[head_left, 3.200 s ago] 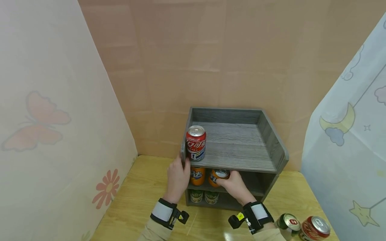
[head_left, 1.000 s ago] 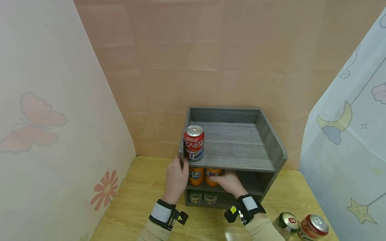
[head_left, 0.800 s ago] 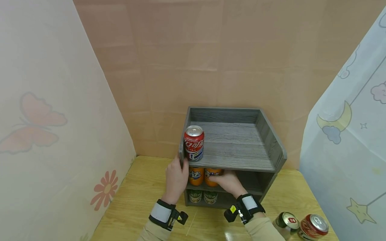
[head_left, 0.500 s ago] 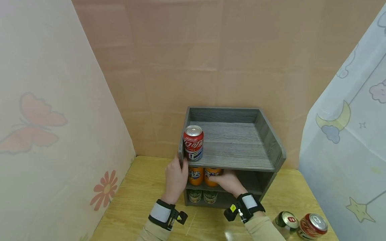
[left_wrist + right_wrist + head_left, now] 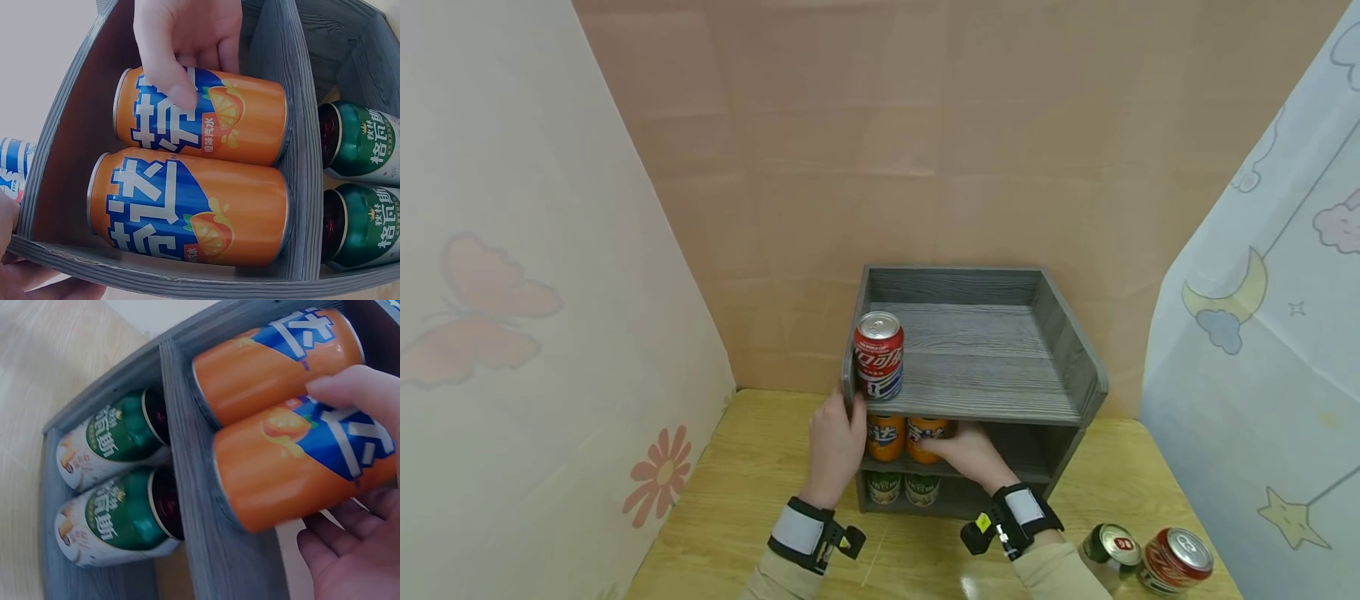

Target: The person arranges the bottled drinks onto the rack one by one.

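A grey wooden shelf unit (image 5: 981, 354) stands on the table. My left hand (image 5: 836, 443) grips the front edge of its left side panel. Inside the middle tier my right hand (image 5: 974, 457) holds an orange soda can (image 5: 269, 478), thumb across its front and fingers behind. That can stands upright, close beside a second orange soda can (image 5: 247, 206) at the left panel. On the tier below are two green-and-white drink cans (image 5: 119, 515), side by side. A red cola can (image 5: 879, 357) stands on the top tier at the left.
On the table at the front right stand a green-topped can (image 5: 1108, 554) and another red can (image 5: 1172, 562), near my right forearm. Patterned white sheets (image 5: 550, 400) flank the table, and a brown sheet (image 5: 820, 208) hangs behind the shelf unit.
My right hand has moved the orange soda can left and deeper into the middle tier, up to the other orange can. During the last second the hands have stayed nearly still.
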{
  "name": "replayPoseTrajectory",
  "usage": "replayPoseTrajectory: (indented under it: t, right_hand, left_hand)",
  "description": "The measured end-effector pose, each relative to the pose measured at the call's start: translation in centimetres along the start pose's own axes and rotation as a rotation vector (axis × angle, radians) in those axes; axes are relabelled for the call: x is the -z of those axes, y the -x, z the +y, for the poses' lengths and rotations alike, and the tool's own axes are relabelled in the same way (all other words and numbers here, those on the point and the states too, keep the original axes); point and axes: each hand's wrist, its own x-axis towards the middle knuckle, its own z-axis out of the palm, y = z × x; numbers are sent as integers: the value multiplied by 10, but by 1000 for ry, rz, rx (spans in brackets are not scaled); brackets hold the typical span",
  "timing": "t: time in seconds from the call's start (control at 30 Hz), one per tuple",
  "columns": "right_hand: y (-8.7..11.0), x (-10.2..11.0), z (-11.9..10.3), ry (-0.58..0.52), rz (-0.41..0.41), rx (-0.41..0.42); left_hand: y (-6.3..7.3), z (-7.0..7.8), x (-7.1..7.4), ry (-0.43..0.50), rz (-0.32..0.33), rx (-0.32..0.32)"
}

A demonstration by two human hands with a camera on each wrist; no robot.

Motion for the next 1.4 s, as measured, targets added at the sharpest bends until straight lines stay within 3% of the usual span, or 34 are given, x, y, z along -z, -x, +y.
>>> replayPoseTrajectory:
  t: [0.37, 0.77, 1.1, 1.4]
  right_hand:
    - [18, 35, -3, 141, -69, -65]
    - [50, 75, -13, 323, -101, 55]
    - [87, 107, -20, 289, -100, 48]
    - [115, 131, -4, 330, -117, -6]
  left_hand:
    - [1, -3, 0, 0, -4, 11]
    - [1, -1, 1, -2, 4, 5]
    - [1, 0, 0, 5, 6, 7]
    - [0, 2, 1, 19, -11, 31]
